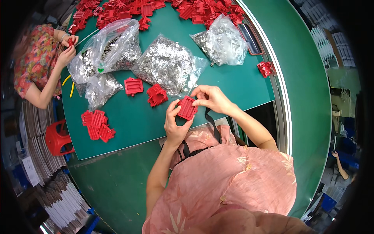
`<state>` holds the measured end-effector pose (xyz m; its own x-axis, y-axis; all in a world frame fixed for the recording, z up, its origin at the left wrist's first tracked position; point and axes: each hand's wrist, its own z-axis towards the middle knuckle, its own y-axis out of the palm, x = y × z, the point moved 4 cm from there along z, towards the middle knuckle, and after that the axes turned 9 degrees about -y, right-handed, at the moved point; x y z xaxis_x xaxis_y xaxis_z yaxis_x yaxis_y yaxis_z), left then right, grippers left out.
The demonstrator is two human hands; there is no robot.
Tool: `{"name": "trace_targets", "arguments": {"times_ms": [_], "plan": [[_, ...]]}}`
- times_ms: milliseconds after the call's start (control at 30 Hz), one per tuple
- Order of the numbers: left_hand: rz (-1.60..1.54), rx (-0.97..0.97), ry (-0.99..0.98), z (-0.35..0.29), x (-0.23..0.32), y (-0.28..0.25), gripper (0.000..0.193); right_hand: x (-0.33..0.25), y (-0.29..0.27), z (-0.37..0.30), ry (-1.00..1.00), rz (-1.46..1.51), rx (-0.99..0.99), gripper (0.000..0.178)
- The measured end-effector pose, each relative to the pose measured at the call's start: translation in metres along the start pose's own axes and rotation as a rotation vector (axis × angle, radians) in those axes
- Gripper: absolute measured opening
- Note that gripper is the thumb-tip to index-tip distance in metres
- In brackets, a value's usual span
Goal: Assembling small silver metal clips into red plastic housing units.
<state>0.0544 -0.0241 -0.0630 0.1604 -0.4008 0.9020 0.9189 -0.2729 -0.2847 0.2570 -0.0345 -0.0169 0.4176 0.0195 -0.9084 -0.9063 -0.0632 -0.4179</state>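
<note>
Over the green table's near edge, the left hand (176, 126) clamps its fingers around a red rectangular slotted plastic holder (187, 108), apparently steadying it while the right hand (214, 100) pinches its upper corner; clear plastic bags of silvery metal pieces (166, 64) lie beyond, likely kept handy.

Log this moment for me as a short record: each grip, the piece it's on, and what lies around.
Left-hand grip: holding a red part by its left side
Right-hand grip: touching that part's upper right
Two loose red pieces: on the green table, left of the held part
Clear bags: small shiny pieces inside, farther back
Phone: beside the rightmost bag
Co-worker: far left, with a red piece in hand
</note>
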Motion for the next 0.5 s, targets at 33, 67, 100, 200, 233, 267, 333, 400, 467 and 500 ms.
{"name": "trace_targets", "arguments": {"times_ms": [33, 67, 100, 200, 233, 267, 333, 400, 467, 500], "plan": [[0.001, -0.003, 0.001, -0.001, -0.002, 0.001, 0.063, 0.004, -0.004, 0.000, 0.000, 0.002, 0.003, 0.024], [0.011, 0.000, 0.000, -0.001, -0.002, 0.002, 0.063, 0.007, -0.023, 0.002, -0.128, -0.035, 0.225, 0.020], [0.018, 0.007, -0.002, -0.001, -0.003, 0.003, 0.064, 0.006, -0.043, 0.003, -0.257, -0.074, 0.442, 0.017], [0.030, 0.030, 0.012, -0.001, -0.005, 0.003, 0.063, 0.007, -0.116, 0.008, -0.285, -0.330, 0.887, 0.011], [0.025, 0.025, 0.019, 0.000, -0.002, 0.003, 0.063, 0.006, -0.139, 0.009, -0.290, -0.441, 0.989, 0.012], [0.047, 0.021, 0.026, 0.001, -0.001, 0.005, 0.062, 0.013, -0.155, 0.019, -0.237, -0.461, 0.922, 0.012], [0.071, 0.014, 0.044, 0.002, 0.001, 0.005, 0.062, 0.036, -0.179, 0.042, -0.187, -0.521, 0.688, 0.016], [0.098, 0.009, 0.041, 0.002, 0.001, 0.005, 0.061, 0.045, -0.177, 0.068, -0.123, -0.682, 0.395, 0.019], [0.108, 0.010, 0.039, 0.003, 0.003, 0.005, 0.061, 0.058, -0.166, 0.083, -0.338, -0.915, 0.338, 0.019], [0.118, 0.015, 0.030, 0.003, 0.003, 0.004, 0.060, 0.068, -0.162, 0.088, -0.341, -0.914, 0.340, 0.019]]}}
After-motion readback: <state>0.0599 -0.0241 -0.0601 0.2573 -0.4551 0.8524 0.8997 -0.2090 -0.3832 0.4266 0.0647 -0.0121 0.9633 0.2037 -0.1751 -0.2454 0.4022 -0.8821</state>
